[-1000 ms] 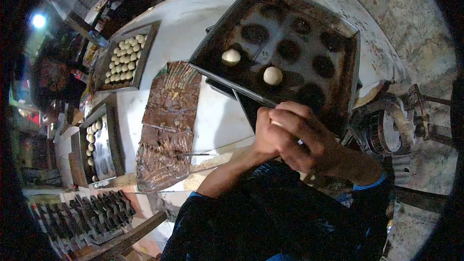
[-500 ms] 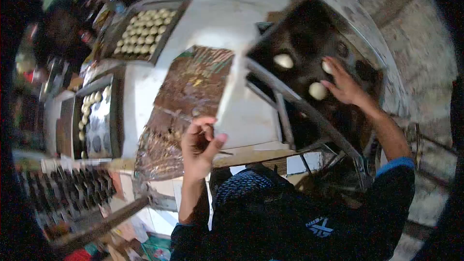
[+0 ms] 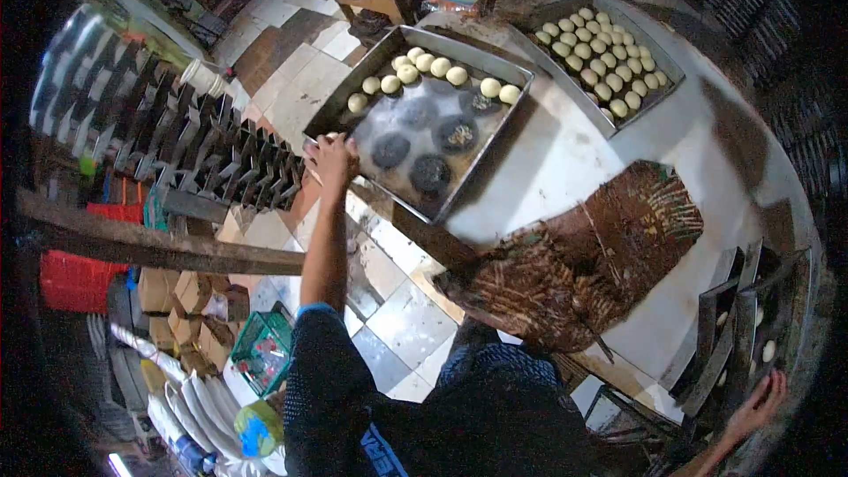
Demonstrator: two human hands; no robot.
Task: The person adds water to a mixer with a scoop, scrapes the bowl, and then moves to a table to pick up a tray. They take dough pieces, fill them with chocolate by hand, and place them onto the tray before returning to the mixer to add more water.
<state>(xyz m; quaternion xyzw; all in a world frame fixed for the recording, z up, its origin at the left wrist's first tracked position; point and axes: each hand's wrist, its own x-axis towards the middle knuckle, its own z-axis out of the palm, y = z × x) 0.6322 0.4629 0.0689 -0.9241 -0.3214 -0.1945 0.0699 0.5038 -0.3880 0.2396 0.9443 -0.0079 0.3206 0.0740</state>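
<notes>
My left hand (image 3: pixel 333 161) is at the near left corner of a metal tray (image 3: pixel 488 148), its fingers bent over the rim. Round dough balls (image 3: pixel 457 76) line the far part of that tray, and dark round marks cover its bare bottom. At the far right my right hand (image 3: pixel 761 401) is held with fingers apart, close to a dough ball (image 3: pixel 769 351) on the dark stacked trays (image 3: pixel 747 314). Between my hands lies a brown, dirt-crusted sheet (image 3: pixel 583 256) on the white table.
A second tray (image 3: pixel 611 128) full of dough balls stands at the back right of the table (image 3: pixel 530 185). On the left are racked metal pans (image 3: pixel 168 124), a wooden beam (image 3: pixel 168 243), a green basket (image 3: pixel 263 353) and a red crate (image 3: pixel 79 281).
The view has swung left. My left hand has gone from above the brown sheet to the left tray's rim. My right hand has moved back from the dough balls on the dark tray.
</notes>
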